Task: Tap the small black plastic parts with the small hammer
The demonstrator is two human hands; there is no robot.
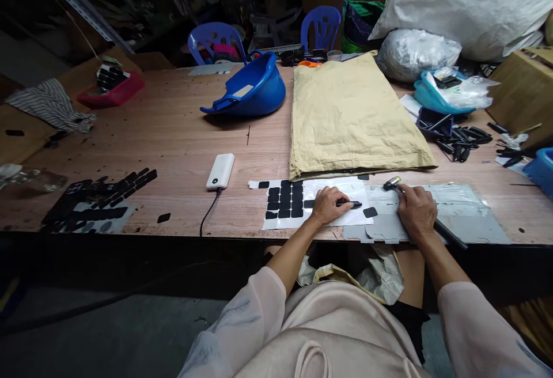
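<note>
In the head view my left hand point(332, 205) rests low over a white sheet point(322, 225), its fingers closed on a slim black pen-like piece point(356, 204). Rounded black patches point(285, 197) lie in rows on the sheet to its left, and one loose black patch point(370, 212) sits to its right. My right hand point(417, 211) is wrapped round a hammer point(450, 234). The hammer's shiny metal head points away from me, and its black handle slants back past my wrist. Under that hand is a grey board point(470, 216) with clear film on it.
A tan paper sack point(345, 116) lies flat just beyond my hands. Black pen-like pieces point(462, 142) are heaped at the right by a teal basin point(464, 101). A white power bank point(220, 171) with a cable and a tilted blue basin point(254, 90) stand left of the sack.
</note>
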